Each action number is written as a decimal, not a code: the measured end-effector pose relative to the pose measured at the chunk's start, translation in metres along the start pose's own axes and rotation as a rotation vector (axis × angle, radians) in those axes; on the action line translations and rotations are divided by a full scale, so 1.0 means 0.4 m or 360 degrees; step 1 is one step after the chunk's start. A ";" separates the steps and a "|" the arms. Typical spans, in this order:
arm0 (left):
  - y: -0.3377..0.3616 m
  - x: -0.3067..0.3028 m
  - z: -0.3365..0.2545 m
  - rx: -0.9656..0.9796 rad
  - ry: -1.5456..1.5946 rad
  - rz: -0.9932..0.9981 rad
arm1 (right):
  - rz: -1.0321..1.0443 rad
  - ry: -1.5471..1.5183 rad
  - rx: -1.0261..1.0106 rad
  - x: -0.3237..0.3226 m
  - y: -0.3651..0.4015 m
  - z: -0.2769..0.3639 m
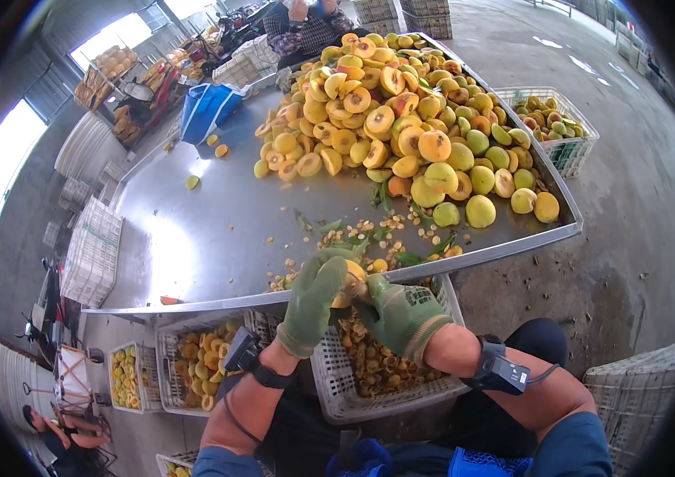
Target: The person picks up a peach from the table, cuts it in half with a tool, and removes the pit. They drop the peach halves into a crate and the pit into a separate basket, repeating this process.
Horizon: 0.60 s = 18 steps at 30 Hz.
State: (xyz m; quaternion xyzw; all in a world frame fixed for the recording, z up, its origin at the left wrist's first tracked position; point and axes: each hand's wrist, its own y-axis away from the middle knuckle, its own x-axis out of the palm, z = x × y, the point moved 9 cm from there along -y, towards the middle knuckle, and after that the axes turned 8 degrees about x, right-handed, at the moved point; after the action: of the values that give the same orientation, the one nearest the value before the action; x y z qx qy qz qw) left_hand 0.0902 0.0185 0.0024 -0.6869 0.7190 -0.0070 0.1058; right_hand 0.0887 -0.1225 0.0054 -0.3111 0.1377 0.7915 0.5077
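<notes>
Both of my hands wear green gloves and meet near the front edge of the metal table [202, 230]. My left hand [314, 302] is closed around a yellow peach half [351, 282]. The fingers of my right hand [403, 314] are bent against that fruit's right side; what they pinch, if anything, is hidden. Beyond my hands lies a large heap of halved and whole peaches [385, 119]. Pits [365, 234] and green leaves are scattered between the heap and the table's front edge. Below my hands is a white crate [345, 401] with brown and yellow pieces in it.
Crates of peach halves [204, 362] stand on the floor at the lower left, and another crate [564, 151] is right of the table. A blue bag [206, 111] sits at the table's far left. One person [306, 32] sits across; another [59, 437] is at the lower left.
</notes>
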 end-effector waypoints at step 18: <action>0.034 0.006 -0.009 0.0287 0.0173 -0.0472 | 0.0436 -0.1057 0.0279 0.158 0.003 -0.044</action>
State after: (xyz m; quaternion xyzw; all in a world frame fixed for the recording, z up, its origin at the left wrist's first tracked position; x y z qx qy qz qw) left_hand 0.0760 0.0163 0.0034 -0.7718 0.6108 -0.1241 0.1259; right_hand 0.0753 -0.0871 -0.0483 0.0289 0.0731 0.8952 0.4387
